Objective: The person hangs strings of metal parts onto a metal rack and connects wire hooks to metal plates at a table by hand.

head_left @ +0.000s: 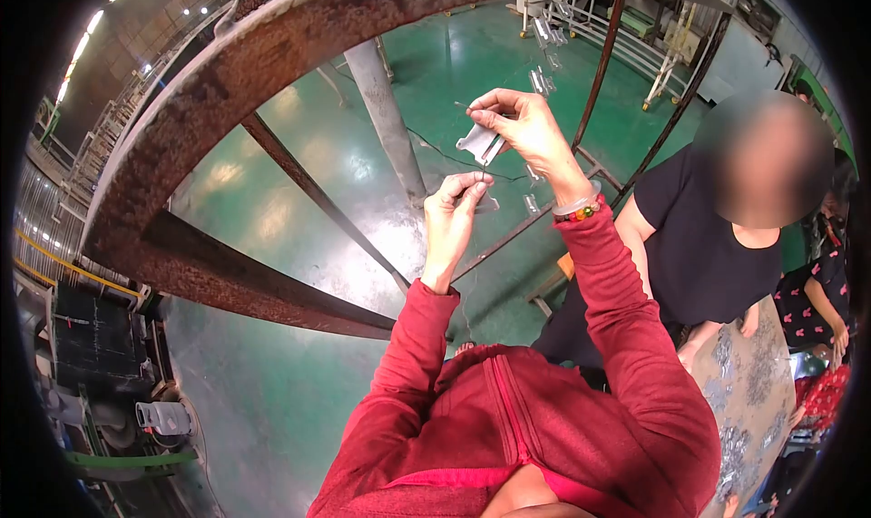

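Note:
Both of my hands are raised in front of me, beside a rusty metal frame. My right hand [517,128] has thumb and forefinger pinched on a thin wire, whose short end sticks out to the left. Just under those fingers is a pale, shiny metal bracket [481,144] with a slot in it. Lower down, my left hand [455,205] is closed in a pinch on the wire below the bracket. Another small metal piece [488,205] shows partly behind the left fingers. Similar metal brackets [542,82] hang in a line beyond my right hand.
A curved rusty frame [299,37] arches over the top and left, with bars running down. A grey post [386,119] stands beyond my hands. Close on my right is a person in a dark shirt [708,237], by a worn table [753,382]. The floor [263,382] is green.

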`<state>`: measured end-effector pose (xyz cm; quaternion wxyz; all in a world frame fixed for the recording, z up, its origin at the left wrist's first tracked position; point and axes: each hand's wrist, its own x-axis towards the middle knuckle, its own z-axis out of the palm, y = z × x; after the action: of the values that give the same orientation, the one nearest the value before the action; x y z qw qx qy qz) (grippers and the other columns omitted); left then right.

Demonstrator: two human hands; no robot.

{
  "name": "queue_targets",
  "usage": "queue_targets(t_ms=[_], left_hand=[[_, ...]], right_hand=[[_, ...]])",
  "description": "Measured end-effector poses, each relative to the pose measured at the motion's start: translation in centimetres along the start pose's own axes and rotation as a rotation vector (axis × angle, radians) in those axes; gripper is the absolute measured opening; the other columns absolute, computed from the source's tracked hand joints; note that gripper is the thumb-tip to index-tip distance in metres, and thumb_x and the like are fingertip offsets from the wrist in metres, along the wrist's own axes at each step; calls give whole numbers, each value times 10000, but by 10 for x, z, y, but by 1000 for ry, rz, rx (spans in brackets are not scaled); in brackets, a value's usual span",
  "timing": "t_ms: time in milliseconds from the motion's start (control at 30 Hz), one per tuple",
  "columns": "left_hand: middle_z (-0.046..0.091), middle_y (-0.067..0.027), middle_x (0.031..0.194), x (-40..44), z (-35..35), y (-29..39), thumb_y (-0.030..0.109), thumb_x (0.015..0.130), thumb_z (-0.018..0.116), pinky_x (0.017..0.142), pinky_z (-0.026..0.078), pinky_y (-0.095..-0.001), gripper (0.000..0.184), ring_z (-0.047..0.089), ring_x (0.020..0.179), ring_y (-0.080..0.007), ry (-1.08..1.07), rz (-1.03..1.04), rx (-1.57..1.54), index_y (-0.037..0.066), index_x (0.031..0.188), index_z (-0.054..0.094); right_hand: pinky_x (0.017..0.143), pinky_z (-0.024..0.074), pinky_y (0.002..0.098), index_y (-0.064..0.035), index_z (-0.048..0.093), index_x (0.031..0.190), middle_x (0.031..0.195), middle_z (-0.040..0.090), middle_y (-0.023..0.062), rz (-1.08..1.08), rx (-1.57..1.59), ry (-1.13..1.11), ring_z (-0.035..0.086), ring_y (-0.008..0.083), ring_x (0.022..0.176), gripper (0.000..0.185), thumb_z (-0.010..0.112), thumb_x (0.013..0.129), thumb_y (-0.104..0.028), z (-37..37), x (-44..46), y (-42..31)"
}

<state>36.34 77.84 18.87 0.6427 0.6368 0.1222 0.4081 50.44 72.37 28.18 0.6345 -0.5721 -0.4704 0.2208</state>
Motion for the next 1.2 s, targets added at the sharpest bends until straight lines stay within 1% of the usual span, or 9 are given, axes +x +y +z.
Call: queue_targets(t_ms=[133, 333, 367, 467, 633, 833, 967, 1067, 1200], left_hand=[[638, -40, 942, 2, -2, -7, 6, 847, 588, 697, 484, -240, 98, 573, 807, -96, 32, 56, 92, 12, 909, 665], [631, -76, 1047, 9, -6, -3, 70, 819, 641, 840, 456, -308, 293, 577, 1002, -173, 163, 108, 49, 40, 1106, 587], [533, -102, 1222, 6, -7, 5, 90, 844, 623, 916, 417, -323, 429, 519, 1096, -181, 183, 194, 160, 34, 1240, 467], [505, -113, 1258, 22, -12, 21, 102, 837, 631, 953, 388, -361, 444, 485, 1150, -205, 307, 338, 248, 30, 1242, 466], [654, -97, 947, 62, -6, 62, 85, 817, 647, 816, 455, -298, 153, 607, 900, -201, 336, 555, 649, 32, 960, 657], [649, -73, 930, 57, -16, 63, 63, 824, 641, 752, 476, -281, 106, 606, 844, -146, 231, 459, 663, 32, 924, 655], [631, -70, 937, 43, -25, 64, 39, 884, 561, 806, 456, -267, 108, 580, 862, -125, 210, 348, 538, -7, 977, 591], [631, -71, 906, 36, -28, 79, 20, 921, 487, 788, 438, -243, 61, 560, 848, -110, 246, 348, 473, -13, 931, 538], [621, -84, 799, 25, -30, 76, -2, 889, 514, 720, 468, -258, 34, 591, 766, -129, 345, 317, 393, -9, 902, 544]], right_hand=[[531, 471, 190, -17, 650, 903, 765, 626, 2, 11, 32, -15, 574, 51, 673, 142, 658, 831, -139, 0, 4, -6], [610, 490, 211, 8, 648, 929, 775, 642, 27, -232, -12, 105, 594, 66, 716, 130, 641, 834, -81, 11, 9, -1], [627, 491, 213, 9, 649, 931, 787, 646, 28, -244, 7, 132, 594, 67, 733, 131, 643, 833, -77, 12, 7, 0], [639, 503, 221, 11, 650, 932, 804, 651, 34, -279, 82, 189, 599, 69, 743, 124, 646, 829, -57, 21, 7, 7], [647, 514, 218, 9, 583, 1002, 813, 642, 43, -321, 218, 178, 604, 73, 736, 190, 635, 819, -1, 35, 10, 24], [746, 521, 241, -32, 451, 1150, 876, 617, 75, -257, 270, 55, 605, 117, 848, 386, 605, 811, 71, 43, 2, 39], [843, 455, 292, -66, 502, 1139, 850, 656, 45, -342, 202, -28, 618, 128, 828, 461, 694, 729, 24, 32, 5, 34], [853, 450, 293, -38, 512, 1131, 877, 664, 75, -517, 462, 1, 614, 136, 864, 306, 608, 849, -107, 19, 49, 29], [774, 456, 279, -34, 523, 1170, 919, 638, 53, -501, 531, -22, 575, 123, 854, 313, 535, 914, -214, 41, 167, -5]])
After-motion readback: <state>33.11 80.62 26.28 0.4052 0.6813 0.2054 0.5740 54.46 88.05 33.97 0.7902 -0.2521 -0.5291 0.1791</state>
